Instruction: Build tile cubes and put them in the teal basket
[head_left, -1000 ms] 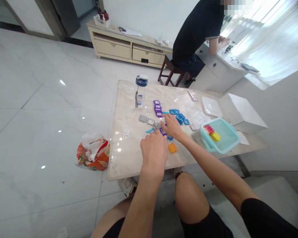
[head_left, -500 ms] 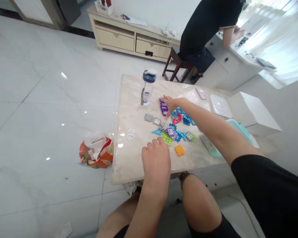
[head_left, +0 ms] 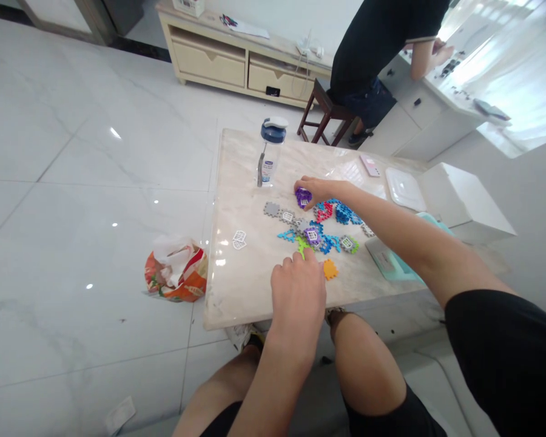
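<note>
My right hand (head_left: 317, 192) reaches across the table with its fingers curled around the purple interlocking tiles (head_left: 303, 197), partly covering them. Just below it lies a cluster of notched plastic tiles: red (head_left: 323, 211), blue (head_left: 344, 213), grey (head_left: 272, 209) and green (head_left: 302, 244). A purple tile with a white window insert (head_left: 312, 235) sits in their midst. At the near side of the cluster, my left hand (head_left: 299, 285) is closed, its knuckles upward; whatever its fingers may hold is hidden. An orange tile (head_left: 330, 269) lies beside it on the right.
A clear bottle with a blue lid (head_left: 273, 152) stands at the table's far left. Two white window pieces (head_left: 239, 240) lie to the left. At right are a teal container (head_left: 391, 265), a white lid (head_left: 404, 192) and a white box (head_left: 464, 200). Beyond, a person (head_left: 382, 48) sits on a stool.
The purple tiles under my right hand, spread out before, are now bunched together in its fingers. My left hand has moved slightly right, closer to the green and orange tiles.
</note>
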`<state>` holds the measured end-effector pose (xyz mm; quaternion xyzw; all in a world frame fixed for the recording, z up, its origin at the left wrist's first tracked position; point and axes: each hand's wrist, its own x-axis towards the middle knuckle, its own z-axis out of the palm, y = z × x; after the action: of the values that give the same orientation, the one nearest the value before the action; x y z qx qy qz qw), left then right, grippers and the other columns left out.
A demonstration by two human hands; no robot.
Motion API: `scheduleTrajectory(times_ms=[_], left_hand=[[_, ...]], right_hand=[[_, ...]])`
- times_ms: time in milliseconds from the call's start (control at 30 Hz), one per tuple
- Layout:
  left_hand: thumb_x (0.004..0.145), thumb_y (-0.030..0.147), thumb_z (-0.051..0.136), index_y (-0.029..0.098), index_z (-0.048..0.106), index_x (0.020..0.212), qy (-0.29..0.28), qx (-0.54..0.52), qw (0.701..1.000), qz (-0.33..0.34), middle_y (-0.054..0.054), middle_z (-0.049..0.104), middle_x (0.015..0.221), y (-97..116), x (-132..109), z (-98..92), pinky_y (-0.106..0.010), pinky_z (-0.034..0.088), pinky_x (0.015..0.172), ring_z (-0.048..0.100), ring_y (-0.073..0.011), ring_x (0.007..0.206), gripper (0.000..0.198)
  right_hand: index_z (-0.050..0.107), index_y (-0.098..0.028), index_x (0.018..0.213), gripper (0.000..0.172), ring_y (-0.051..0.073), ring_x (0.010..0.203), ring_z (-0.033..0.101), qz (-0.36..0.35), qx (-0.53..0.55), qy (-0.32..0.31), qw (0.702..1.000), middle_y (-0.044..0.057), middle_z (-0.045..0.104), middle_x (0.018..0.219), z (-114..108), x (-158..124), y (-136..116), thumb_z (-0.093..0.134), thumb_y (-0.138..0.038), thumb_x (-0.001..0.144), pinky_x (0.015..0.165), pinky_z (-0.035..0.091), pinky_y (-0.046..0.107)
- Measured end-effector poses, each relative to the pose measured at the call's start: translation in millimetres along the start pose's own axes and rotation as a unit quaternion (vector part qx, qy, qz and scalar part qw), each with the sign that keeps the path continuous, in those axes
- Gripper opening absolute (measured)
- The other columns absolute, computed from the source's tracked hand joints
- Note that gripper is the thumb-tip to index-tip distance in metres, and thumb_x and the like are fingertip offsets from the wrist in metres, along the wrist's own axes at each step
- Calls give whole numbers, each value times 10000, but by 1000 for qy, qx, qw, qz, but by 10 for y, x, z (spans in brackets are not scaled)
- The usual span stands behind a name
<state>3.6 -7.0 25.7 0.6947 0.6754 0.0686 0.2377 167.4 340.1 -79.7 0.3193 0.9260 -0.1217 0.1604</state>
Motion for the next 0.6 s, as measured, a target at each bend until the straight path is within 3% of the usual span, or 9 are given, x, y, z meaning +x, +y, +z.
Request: scheduleTrajectory(times_ms=[133,367,600], left_hand=[[1131,294,530,149,680,1241,10,1,1000,4,-133,770,1075,13,9,-7,-426,606,868,777,-326,1059,236],[1137,282,518,158,554,1516,28,0,1000,5,-110,771,1081,-1,-22,1,-392,598,823,784,-302,1010,400],[1133,266,521,165,600,1449,28,1,1000,2,-113,770,1077,-38,-18,-23,-381,596,824,779,-291,1010,341]], right_hand=[[550,-272,1386,674,293,1115,686,-12,-27,-6,1000,99,638,1327,26,-60,-92,900,-413,828,1026,579,427],[553,-210,1420,700,304,1100,692,24,-73,-14,997,140,625,1353,80,-88,-224,885,-350,820,976,559,407],[552,-194,1372,748,318,1040,689,57,-90,-7,994,157,652,1299,108,-85,-397,933,-322,741,883,538,394]])
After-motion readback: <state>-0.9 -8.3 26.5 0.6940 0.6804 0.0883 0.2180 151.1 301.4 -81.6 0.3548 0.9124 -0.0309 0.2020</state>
